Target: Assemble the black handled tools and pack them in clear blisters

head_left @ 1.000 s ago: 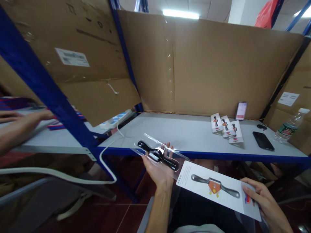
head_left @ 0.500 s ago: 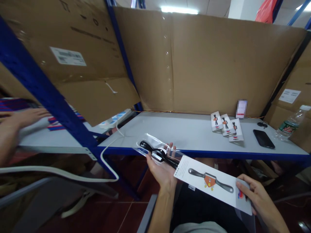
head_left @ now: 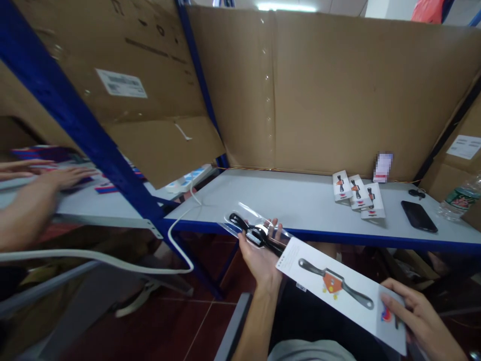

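Observation:
A black spokeshave lies in a clear plastic blister low in front of the table's edge. My left hand supports it from below, palm up, with fingers curled around the far side. My right hand pinches the outer end of a long white card, which has a spokeshave picture printed on it. The card's inner end overlaps the handle end of the tool near my left palm. Whether the card sits inside the plastic there I cannot tell.
On the grey table stand several folded white cards, beside a phone, keys and a plastic bottle. A white cable hangs at left. Another person's hands work beyond the blue post.
My view has turned slightly, so the table and cardboard walls sit differently. My right hand and the card's outer end appear lower and further right. Both hands keep their hold; the other person's hands have moved.

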Demonstrator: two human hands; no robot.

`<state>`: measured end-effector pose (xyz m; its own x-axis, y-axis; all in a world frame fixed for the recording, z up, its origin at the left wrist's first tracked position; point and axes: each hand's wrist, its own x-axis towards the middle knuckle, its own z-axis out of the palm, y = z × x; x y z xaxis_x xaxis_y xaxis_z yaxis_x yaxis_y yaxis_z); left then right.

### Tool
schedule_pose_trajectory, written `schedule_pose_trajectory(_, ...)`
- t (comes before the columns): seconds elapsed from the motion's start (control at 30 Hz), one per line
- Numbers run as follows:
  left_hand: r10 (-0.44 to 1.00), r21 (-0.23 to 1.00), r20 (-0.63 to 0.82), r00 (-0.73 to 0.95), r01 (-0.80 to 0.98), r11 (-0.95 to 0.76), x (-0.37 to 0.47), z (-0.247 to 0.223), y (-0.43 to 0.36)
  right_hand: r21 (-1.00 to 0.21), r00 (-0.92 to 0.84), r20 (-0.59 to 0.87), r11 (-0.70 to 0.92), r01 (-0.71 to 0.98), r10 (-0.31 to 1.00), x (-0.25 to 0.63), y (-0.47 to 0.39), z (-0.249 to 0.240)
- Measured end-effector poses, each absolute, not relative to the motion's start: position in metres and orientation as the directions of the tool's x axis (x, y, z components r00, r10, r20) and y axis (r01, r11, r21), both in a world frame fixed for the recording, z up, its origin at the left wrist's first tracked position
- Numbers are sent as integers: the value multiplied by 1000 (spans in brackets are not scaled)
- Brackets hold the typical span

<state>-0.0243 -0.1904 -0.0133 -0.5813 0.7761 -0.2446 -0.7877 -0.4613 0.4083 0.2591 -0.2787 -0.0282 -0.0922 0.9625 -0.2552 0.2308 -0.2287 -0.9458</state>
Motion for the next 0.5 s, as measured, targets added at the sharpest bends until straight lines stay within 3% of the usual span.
schedule_pose_trajectory(0.2,744,432,-211,-634,-743,-511,-33,-12,-190,-952,63,-226,-234,197,972,284,-290,-26)
schedule_pose_trajectory(0.5,722,450,-213,-658,-722,-525,-29,-8,-193,-927,-80,-297,-267,264,951,280,-283,-34)
